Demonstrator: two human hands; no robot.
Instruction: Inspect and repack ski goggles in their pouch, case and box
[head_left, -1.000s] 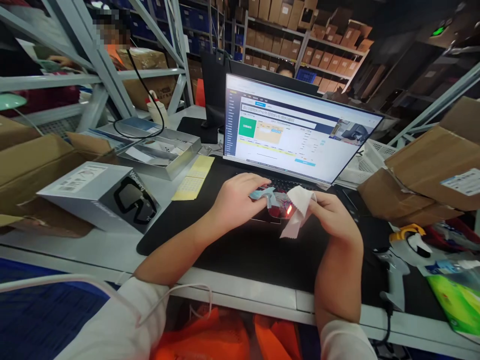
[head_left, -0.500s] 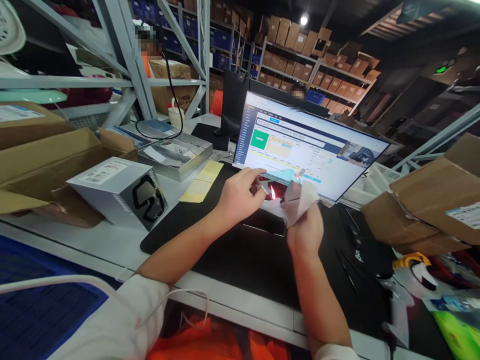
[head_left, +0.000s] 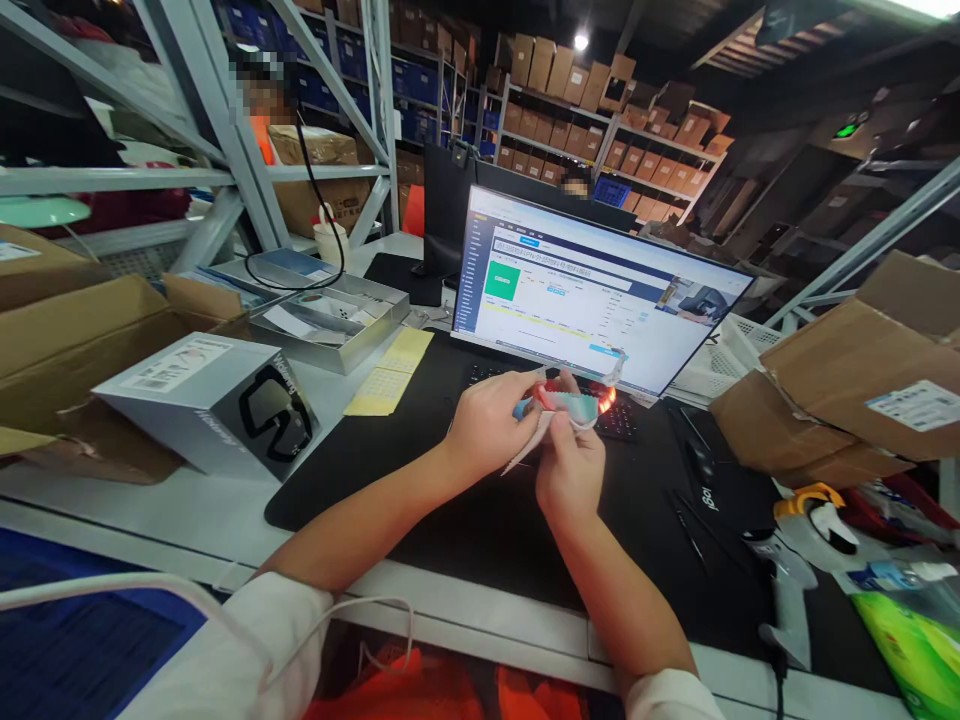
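My left hand [head_left: 491, 425] and my right hand [head_left: 574, 465] are close together above the mat, in front of the monitor [head_left: 585, 310]. Both are closed on a thin white wrapper [head_left: 568, 405] with a zigzag edge and a teal patch. My right thumb presses on it from the near side; a pale strip hangs below my left thumb. Red and orange glints show around the wrapper, and a bit of blue lies by my left fingers. Whether something else is inside my grip is hidden. A keyboard [head_left: 619, 420] is partly covered behind my hands.
A grey goggles box [head_left: 210, 400], an opened tray box [head_left: 337, 330] and yellow label sheets [head_left: 390, 370] stand left. Right are a mouse [head_left: 699, 460], a barcode scanner [head_left: 787, 600], a tape roll [head_left: 817, 520] and cardboard boxes [head_left: 847, 370]. The black mat [head_left: 450, 530] lies beneath my arms.
My hands have come closer together. The crumpled wrapper, earlier bunched up in my right hand, is now spread between both hands, its zigzag edge showing. The view has shifted slightly.
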